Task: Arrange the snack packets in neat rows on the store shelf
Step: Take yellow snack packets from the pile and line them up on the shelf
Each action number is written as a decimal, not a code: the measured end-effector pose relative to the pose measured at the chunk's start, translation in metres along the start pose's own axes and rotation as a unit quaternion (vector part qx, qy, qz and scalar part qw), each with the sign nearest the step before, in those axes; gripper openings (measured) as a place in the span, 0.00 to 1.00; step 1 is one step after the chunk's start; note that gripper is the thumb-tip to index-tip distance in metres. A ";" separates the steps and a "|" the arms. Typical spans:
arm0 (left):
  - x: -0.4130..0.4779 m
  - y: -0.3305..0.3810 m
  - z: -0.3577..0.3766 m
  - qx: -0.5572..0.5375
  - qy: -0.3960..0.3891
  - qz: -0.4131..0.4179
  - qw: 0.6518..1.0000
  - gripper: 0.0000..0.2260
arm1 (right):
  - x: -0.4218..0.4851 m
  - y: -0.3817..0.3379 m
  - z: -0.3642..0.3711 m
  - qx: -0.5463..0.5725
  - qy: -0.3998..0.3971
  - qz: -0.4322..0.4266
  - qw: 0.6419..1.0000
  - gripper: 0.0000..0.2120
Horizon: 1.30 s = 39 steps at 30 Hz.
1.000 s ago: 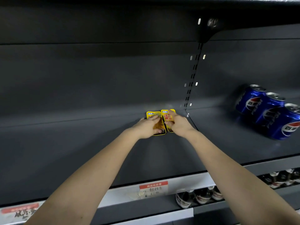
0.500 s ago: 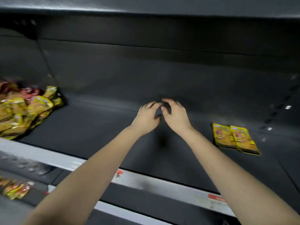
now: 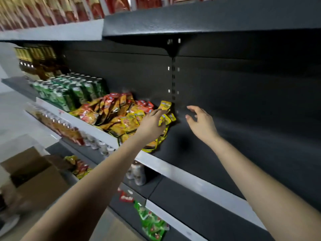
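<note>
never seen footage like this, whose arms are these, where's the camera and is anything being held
There is no machine here: these are a person's two bare arms, filmed by a wide-angle camera worn on their head, looking forward and down. They face a dark store shelf. On its left part lies a loose pile of snack packets, red, orange and yellow, with green cans beyond it. The left hand reaches into the pile's right edge, fingers on yellow packets; whether it grips one is hard to tell. The right hand hovers open over the shelf beside the pile and holds nothing. A cardboard box sits on the floor at lower left.
</note>
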<state>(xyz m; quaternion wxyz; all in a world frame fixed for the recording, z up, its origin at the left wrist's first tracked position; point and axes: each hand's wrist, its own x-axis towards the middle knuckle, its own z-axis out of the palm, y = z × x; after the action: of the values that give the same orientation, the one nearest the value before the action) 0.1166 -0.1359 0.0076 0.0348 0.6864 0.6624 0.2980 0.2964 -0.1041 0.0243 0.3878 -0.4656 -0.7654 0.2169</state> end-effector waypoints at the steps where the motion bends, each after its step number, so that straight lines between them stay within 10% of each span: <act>1: 0.001 -0.015 -0.008 -0.003 0.001 -0.007 1.000 0.21 | 0.006 -0.008 0.015 -0.001 -0.001 -0.003 1.000 0.18; 8: 0.009 -0.096 -0.020 0.018 -0.041 -0.074 0.996 0.25 | 0.045 -0.028 0.093 -0.075 -0.129 0.007 0.989 0.30; 13: 0.018 -0.138 -0.010 0.091 -0.197 -0.131 0.967 0.36 | 0.066 -0.019 0.127 -0.221 -0.391 -0.017 0.894 0.48; 33: 0.108 -0.162 -0.005 0.061 -0.178 -0.077 0.979 0.23 | 0.156 -0.002 0.158 -0.217 -0.299 0.003 0.929 0.47; 39: 0.114 -0.187 -0.016 0.061 -0.322 0.039 0.944 0.31 | 0.155 -0.006 0.154 -0.150 -0.291 0.063 0.943 0.46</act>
<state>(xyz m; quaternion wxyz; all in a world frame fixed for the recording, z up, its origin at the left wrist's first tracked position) -0.0633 -0.0128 -0.0207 0.1928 0.7721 0.6051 0.0214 0.1293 0.0344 -0.0040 0.0593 -0.4824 -0.8375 0.2498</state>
